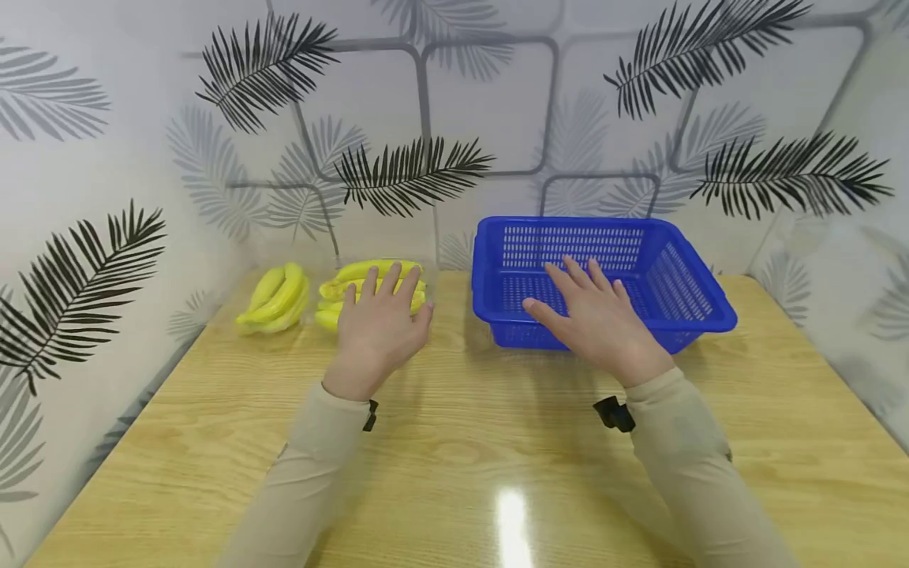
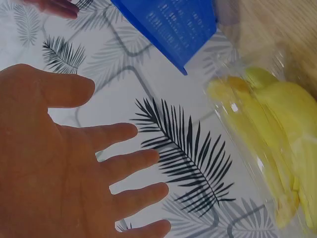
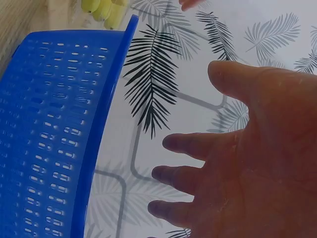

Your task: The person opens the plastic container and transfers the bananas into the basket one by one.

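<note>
Two bunches of yellow bananas in clear wrap lie at the back of the wooden table [image 1: 454, 473]: one bunch [image 1: 275, 298] at the far left, another bunch [image 1: 362, 278] [image 2: 267, 144] beside it. My left hand [image 1: 379, 323] [image 2: 74, 158] hovers just in front of the second bunch, fingers straight and spread, holding nothing. A blue plastic basket [image 1: 682, 268] [image 3: 54, 129] [image 2: 173, 25] stands to the right, with nothing in the part I can see. My right hand [image 1: 600, 315] [image 3: 233, 163] is open above the basket's near rim, fingers extended.
Leaf-patterned walls close in the table at the back and on both sides. Bare tabletop stretches in front of the hands toward the near edge. Black wrist straps [image 1: 612, 412] show at my beige sleeves.
</note>
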Tool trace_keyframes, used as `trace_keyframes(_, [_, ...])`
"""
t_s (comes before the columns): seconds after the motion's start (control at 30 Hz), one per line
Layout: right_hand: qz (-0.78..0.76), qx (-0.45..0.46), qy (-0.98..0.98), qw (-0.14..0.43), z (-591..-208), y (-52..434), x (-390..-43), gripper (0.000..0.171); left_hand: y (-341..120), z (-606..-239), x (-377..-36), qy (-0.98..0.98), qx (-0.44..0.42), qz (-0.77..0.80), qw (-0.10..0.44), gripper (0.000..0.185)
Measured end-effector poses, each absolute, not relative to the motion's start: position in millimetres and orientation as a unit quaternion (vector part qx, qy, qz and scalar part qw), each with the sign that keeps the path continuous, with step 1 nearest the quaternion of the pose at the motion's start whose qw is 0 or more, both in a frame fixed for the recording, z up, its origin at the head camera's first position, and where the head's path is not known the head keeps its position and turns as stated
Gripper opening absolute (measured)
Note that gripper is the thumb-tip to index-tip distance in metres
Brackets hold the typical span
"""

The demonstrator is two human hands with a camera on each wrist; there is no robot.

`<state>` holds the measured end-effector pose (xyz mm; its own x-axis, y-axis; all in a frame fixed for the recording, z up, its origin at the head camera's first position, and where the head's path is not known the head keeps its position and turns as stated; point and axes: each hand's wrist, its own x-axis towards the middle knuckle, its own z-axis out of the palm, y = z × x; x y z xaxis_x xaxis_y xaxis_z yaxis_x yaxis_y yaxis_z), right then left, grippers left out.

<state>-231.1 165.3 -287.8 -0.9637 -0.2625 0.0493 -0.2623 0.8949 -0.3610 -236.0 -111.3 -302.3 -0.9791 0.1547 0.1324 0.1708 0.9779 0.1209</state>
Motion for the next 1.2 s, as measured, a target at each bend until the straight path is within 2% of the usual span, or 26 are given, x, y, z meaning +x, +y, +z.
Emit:
trace_keyframes(0.47, [-0.189,-0.165,0.968,-0.011,-299.3,132.4,-247.5,0.082,-187.6,-318.2,-239.2,-0.995,-0.038,-0.076,0.057,0.061])
trace_keyframes(0.63, [-0.197,-0.194,0.96,-0.031,-302.0,107.1,-255.0,0.076,-215.3,-323.3,-244.8,-0.989,-0.024,-0.126,0.068,0.062])
trace_keyframes(0.9, [-0.221,-0.265,0.937,-0.046,-315.0,61.3,-271.3,0.068,-245.9,-331.4,-256.3,-0.974,0.011,-0.222,0.044,0.062])
trace_keyframes(1.13, [-0.255,-0.29,0.922,-0.023,-336.4,23.9,-287.7,0.066,-261.4,-346.3,-267.5,-0.952,0.018,-0.283,0.111,0.043])
trace_keyframes(1.2, [-0.261,-0.287,0.921,-0.02,-341.9,17.5,-291.4,0.064,-264.7,-348.4,-269.9,-0.953,0.019,-0.28,0.115,0.042])
